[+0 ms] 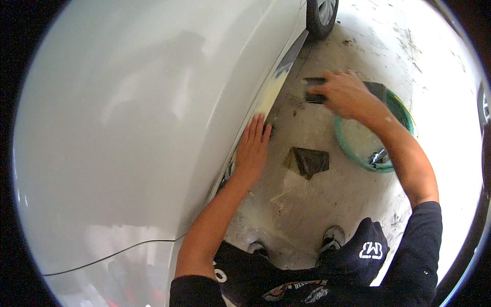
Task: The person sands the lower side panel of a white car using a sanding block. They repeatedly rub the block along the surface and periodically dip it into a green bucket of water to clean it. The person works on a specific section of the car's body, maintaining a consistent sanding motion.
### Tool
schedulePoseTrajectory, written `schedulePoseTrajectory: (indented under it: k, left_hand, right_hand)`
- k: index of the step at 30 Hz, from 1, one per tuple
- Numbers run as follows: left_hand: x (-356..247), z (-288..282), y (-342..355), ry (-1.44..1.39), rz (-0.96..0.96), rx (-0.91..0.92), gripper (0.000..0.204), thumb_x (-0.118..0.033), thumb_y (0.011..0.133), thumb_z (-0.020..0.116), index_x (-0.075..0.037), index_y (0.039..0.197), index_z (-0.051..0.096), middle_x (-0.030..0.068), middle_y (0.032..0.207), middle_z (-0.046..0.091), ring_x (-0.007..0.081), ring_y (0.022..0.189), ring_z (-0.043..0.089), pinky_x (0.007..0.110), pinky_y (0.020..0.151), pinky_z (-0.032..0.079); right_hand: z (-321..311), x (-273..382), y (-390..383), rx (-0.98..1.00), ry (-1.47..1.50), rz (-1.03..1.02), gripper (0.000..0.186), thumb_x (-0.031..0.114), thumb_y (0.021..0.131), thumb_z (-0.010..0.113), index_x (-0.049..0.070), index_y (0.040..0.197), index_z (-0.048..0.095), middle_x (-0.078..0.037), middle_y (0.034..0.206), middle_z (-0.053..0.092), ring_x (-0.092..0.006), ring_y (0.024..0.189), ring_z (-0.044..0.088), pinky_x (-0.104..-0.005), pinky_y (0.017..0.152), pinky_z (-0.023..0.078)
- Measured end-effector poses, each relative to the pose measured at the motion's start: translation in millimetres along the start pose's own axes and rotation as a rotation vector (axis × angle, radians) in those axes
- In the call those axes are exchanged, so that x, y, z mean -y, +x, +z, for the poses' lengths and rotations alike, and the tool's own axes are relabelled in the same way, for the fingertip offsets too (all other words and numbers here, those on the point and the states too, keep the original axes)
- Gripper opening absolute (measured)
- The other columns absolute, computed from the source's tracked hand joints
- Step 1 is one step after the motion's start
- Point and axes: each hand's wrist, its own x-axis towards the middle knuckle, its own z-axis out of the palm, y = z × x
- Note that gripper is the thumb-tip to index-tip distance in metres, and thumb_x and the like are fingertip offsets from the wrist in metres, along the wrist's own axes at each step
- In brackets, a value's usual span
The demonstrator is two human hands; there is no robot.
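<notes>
My left hand (pixel 251 146) lies with its fingers stretched out on the lower side panel of a white car (pixel 128 82), where a pale yellowish patch (pixel 271 92) runs along the edge. My right hand (pixel 345 94), slightly blurred, grips a dark flat block (pixel 314 82) to the right of that patch, near the bucket's top. A dark grey flat piece (pixel 377 89) shows just behind that hand at the rim of a green bucket (pixel 350 153), which holds cloudy liquid and a small object partly submerged.
A dark crumpled sheet (pixel 312 161) lies on the stained concrete floor (pixel 276 210) between the car and the bucket. A wheel (pixel 321 18) stands at the top. My shoes are below, and another wheel (pixel 482 105) shows at the far right edge.
</notes>
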Motion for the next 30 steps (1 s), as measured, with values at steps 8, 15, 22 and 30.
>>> schedulePoseTrajectory:
  k: [8, 15, 22, 30]
  left_hand:
    - [-3.6, -10.6, 146.2, -0.255, -0.148, 0.272, 0.049, -0.011, 0.085, 0.051, -0.004, 0.133, 0.049, 0.0197, 0.131, 0.053, 0.0386, 0.126, 0.046, 0.049, 0.109, 0.032]
    - [-0.6, 10.2, 4.3, -0.106, -0.056, -0.025, 0.051, -0.006, 0.091, 0.046, 0.001, 0.141, 0.039, 0.0177, 0.155, 0.020, 0.0324, 0.144, 0.020, 0.045, 0.116, 0.024]
    - [-32.8, -38.4, -100.1, -0.056, -0.186, 0.383, 0.060, -0.018, 0.088, 0.054, 0.003, 0.142, 0.037, 0.0286, 0.154, 0.014, 0.0416, 0.144, 0.012, 0.051, 0.116, 0.016]
    - [-27.5, -20.6, -59.5, -0.056, -0.108, 0.150, 0.054, -0.017, 0.088, 0.051, 0.003, 0.138, 0.043, 0.0318, 0.153, 0.011, 0.0442, 0.144, 0.008, 0.054, 0.115, 0.012]
  right_hand:
    - [-0.5, 8.9, 19.2, -0.267, 0.042, 0.006, 0.047, 0.020, 0.081, 0.068, 0.027, 0.127, 0.059, -0.013, 0.118, 0.055, -0.0324, 0.110, 0.055, -0.0471, 0.093, 0.044]
    - [70.4, -76.2, -70.5, 0.030, 0.168, 0.229, 0.049, 0.015, 0.079, 0.069, 0.025, 0.127, 0.060, -0.016, 0.118, 0.056, -0.0353, 0.110, 0.056, -0.0445, 0.092, 0.046]
    - [187.4, -100.8, -122.4, 0.190, 0.118, 0.267, 0.031, 0.015, 0.086, 0.056, 0.022, 0.114, 0.068, -0.020, 0.112, 0.061, -0.0371, 0.096, 0.064, -0.0465, 0.082, 0.053]
    - [172.8, -81.5, -124.6, 0.562, 0.056, 0.265, 0.042, 0.008, 0.076, 0.063, 0.015, 0.117, 0.066, -0.020, 0.097, 0.068, -0.0365, 0.096, 0.065, -0.0462, 0.083, 0.052]
